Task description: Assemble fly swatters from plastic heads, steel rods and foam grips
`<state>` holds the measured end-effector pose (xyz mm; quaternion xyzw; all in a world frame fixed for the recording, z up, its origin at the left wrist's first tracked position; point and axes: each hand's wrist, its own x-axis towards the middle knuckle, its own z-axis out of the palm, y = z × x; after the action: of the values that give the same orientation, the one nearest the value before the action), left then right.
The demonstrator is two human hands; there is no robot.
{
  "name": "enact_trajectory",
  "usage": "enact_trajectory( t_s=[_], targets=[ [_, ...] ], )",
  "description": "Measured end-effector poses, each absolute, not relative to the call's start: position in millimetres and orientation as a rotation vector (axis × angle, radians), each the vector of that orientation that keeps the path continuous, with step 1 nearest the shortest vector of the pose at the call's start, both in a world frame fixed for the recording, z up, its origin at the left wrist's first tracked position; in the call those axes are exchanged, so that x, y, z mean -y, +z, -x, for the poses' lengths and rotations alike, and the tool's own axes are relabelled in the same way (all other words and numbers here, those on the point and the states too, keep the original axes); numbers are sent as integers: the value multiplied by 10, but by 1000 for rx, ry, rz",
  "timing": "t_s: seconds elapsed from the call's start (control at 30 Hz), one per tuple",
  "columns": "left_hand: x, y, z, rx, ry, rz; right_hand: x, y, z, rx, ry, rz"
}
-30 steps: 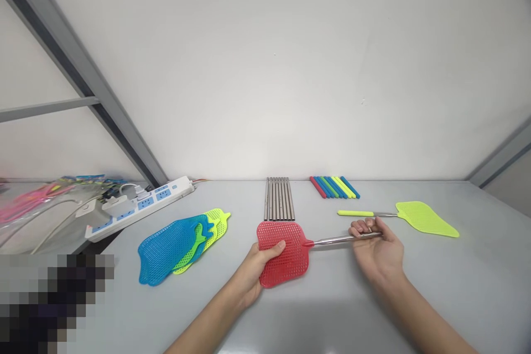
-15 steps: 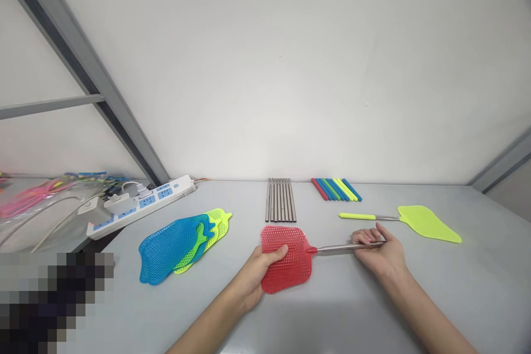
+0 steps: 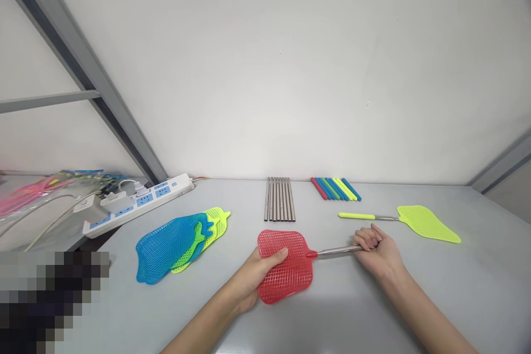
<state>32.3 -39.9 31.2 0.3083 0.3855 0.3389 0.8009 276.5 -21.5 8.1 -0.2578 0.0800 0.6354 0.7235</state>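
Between my hands is a red fly swatter head (image 3: 290, 274), a perforated plastic paddle with a metal rod (image 3: 337, 251) fixed in its neck. My left hand (image 3: 253, 276) grips the paddle's left edge, thumb on top and fingers underneath. My right hand (image 3: 377, 249) is closed around the far end of the rod, so that end is hidden. Behind the right hand lies a yellow fly swatter (image 3: 427, 224) with a yellow grip and a metal shaft. Several metal rods (image 3: 280, 199) lie in a row behind the red paddle.
Several coloured grip tubes (image 3: 337, 189) lie side by side near the wall. Blue, green and yellow swatter heads (image 3: 170, 246) overlap at left. A white power strip (image 3: 141, 204) with plugs stands by the table's left edge, beside bagged pink items (image 3: 33, 196).
My right-hand fingers have curled from a loose hold to a closed grip over the rod's end. The red paddle has tilted and shifted slightly toward me.
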Motion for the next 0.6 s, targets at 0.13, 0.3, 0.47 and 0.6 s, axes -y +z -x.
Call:
enact_trajectory(
  t_s=[0.13, 0.3, 0.47, 0.6],
  targets=[
    [414, 306, -334, -806, 742, -632, 230, 90, -2753, -133, 1389, 536],
    [415, 308, -337, -810, 691, -585, 255, 116, -2694, -65, 1359, 477],
    [405, 300, -329, -852, 680, -586, 263, 95, -2643, 12, 1327, 444],
    [390, 298, -327, -878, 689, -588, 276, 37, -2631, 33, 1301, 459]
  ],
)
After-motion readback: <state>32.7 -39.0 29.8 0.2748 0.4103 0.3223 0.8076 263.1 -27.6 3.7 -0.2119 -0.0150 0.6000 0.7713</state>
